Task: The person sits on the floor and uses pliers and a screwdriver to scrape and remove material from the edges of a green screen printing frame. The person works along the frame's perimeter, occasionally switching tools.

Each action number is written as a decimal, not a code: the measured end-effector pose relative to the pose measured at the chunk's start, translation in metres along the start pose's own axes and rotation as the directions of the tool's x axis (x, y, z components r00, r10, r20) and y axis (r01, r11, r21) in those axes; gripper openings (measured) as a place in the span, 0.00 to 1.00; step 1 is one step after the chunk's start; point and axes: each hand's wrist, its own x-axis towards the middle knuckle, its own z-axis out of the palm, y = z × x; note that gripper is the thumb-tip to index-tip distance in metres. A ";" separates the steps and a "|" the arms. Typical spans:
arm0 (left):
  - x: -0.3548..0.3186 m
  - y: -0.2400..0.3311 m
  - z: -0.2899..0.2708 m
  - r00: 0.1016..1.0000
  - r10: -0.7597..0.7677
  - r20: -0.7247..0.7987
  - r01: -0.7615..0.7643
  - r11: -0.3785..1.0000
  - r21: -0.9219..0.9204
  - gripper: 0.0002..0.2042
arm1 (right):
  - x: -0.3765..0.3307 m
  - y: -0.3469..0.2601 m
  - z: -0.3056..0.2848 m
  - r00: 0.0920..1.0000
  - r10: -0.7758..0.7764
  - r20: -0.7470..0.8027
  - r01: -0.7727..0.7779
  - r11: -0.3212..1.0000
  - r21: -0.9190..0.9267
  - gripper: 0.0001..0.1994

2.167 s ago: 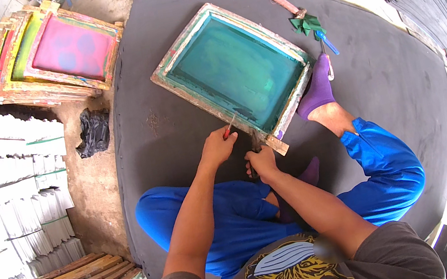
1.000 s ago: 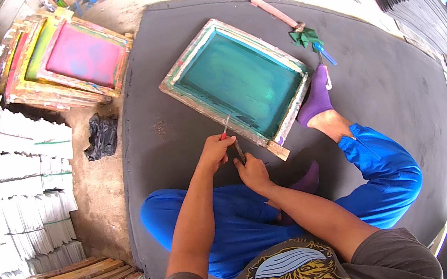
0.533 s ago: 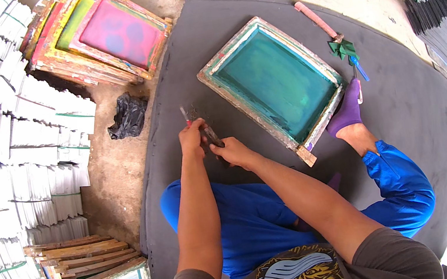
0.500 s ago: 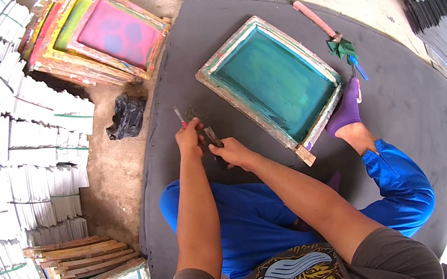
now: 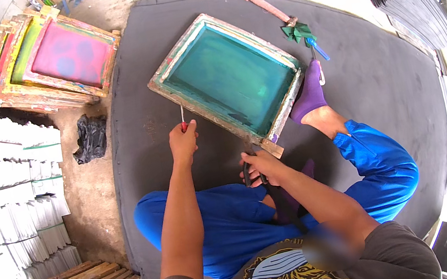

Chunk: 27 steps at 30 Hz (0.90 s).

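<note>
My left hand (image 5: 182,143) is closed round the red handle of a screwdriver (image 5: 184,125); its thin shaft reaches the near left side of a wooden screen-printing frame (image 5: 204,112). The frame holds taut green mesh and lies aslant on the dark mat. In my right hand (image 5: 264,167) are pliers (image 5: 247,172) with dark handles, fingers wrapped round them. Their jaws are at the frame's near corner, beside a wood end that sticks out; whether they grip anything there I cannot tell.
Past the frame lies a hammer (image 5: 267,7) with a pinkish handle, beside green scraps (image 5: 296,32) and a blue-handled tool (image 5: 317,50). Colour-stained frames (image 5: 65,57), a black plastic bag (image 5: 90,138) and bundled white sheets (image 5: 32,173) stand left. My purple-socked foot (image 5: 309,91) rests right of the frame.
Both hands have moved apart and onto the frame's near edge: the screwdriver points at its left part, the pliers have come to its near corner. My view has shifted right.
</note>
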 end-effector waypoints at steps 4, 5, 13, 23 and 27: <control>-0.002 -0.008 0.017 0.998 0.008 0.063 -0.011 0.999 0.048 0.16 | -0.008 0.006 -0.025 0.994 0.101 -0.037 -0.102 0.995 -0.010 0.23; -0.003 -0.008 0.020 0.997 0.001 0.075 -0.005 0.999 0.054 0.16 | -0.008 0.006 -0.029 0.991 0.125 -0.035 -0.126 0.992 -0.015 0.23; -0.010 -0.006 0.020 0.997 -0.001 0.083 -0.006 0.996 0.091 0.16 | -0.002 -0.004 -0.040 0.978 0.206 -0.001 -0.206 0.977 -0.052 0.24; -0.006 -0.013 0.028 0.993 0.024 0.118 -0.040 0.990 0.133 0.17 | 0.012 -0.013 -0.065 0.945 0.323 0.039 -0.317 0.941 -0.114 0.21; -0.005 -0.013 0.027 0.992 0.033 0.124 -0.048 0.991 0.122 0.17 | 0.012 -0.003 -0.038 0.964 0.246 -0.104 -0.252 0.967 -0.043 0.13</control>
